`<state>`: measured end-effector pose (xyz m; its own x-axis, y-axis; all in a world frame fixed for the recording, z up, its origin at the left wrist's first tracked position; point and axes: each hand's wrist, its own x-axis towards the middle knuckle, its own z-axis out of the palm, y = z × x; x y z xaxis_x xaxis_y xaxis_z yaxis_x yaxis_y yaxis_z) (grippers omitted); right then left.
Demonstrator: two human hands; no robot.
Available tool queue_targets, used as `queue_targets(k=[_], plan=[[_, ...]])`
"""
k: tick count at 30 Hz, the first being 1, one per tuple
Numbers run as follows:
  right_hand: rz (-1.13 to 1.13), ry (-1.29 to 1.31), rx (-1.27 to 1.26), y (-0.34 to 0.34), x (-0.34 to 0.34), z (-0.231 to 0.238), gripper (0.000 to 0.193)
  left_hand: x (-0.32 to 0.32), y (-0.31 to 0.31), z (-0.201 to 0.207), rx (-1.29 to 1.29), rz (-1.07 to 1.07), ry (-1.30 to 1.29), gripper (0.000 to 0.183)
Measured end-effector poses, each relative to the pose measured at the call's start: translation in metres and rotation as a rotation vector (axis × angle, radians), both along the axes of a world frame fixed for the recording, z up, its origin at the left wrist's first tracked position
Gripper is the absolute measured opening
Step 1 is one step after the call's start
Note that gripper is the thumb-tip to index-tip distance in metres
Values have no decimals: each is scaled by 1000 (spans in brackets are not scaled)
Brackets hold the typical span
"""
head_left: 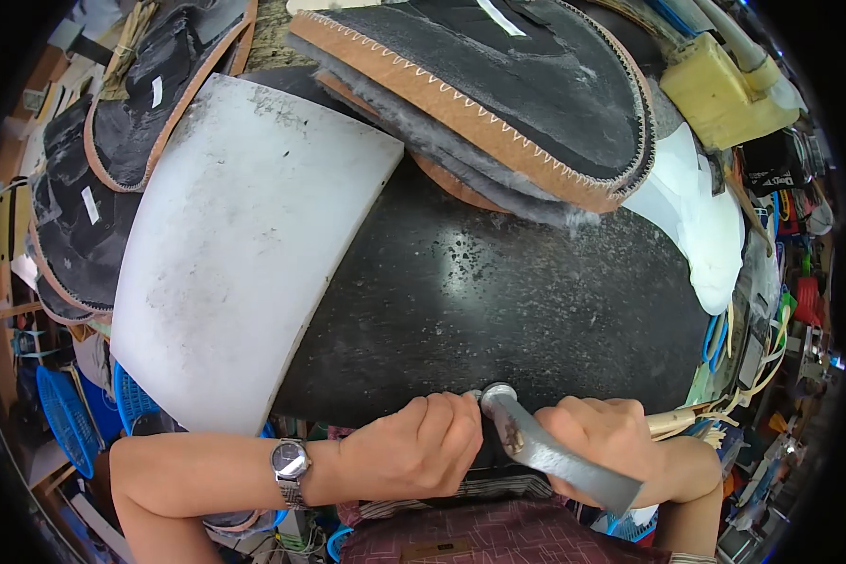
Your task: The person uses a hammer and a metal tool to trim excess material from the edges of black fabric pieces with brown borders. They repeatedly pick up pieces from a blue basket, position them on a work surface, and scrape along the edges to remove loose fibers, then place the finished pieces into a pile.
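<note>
My right hand is wrapped round the hidden handle of a steel hammer, with its round face up by my left fingertips and its flat, flared end toward my body. My left hand is closed in a pinch beside the hammer face. Whatever sits between those fingers is too small to make out. Both hands are over the near edge of a black, scuffed work surface strewn with specks of debris. A white board lies on the left of that surface.
Stacked black pieces with stitched tan leather edges lie at the far side; more such pieces are at the left. A yellowish plastic container and a white plastic bag stand at the right. Blue baskets are below left.
</note>
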<state>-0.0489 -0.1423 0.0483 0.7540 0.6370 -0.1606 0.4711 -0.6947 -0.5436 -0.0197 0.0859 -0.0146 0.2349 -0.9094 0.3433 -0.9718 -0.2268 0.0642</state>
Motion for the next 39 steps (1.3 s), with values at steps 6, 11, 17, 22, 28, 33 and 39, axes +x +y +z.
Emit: queue_targets(k=[6,11,17,22,28,33,39], plan=[[116,-194,-101,9,-3,2,18,12,1,10,-47,299,884,12],[56,-171,-35,10,-10,-7,19,2,13,11,-48,398,886,15],[76,-188,-84,13,-10,-1,18,10,10,16,-41,224,817,17],[75,-225,-61,14,-11,-5,19,16,8,20,121,193,774,17],[89,-269,-86,14,-13,-5,18,28,12,6,-87,75,682,22],[-12,-120,-5,6,-17,-9,20,26,20,2,-97,-9,624,26],[-57,40,56,6,-11,-2,23,17,20,-7,-153,-110,235,22]])
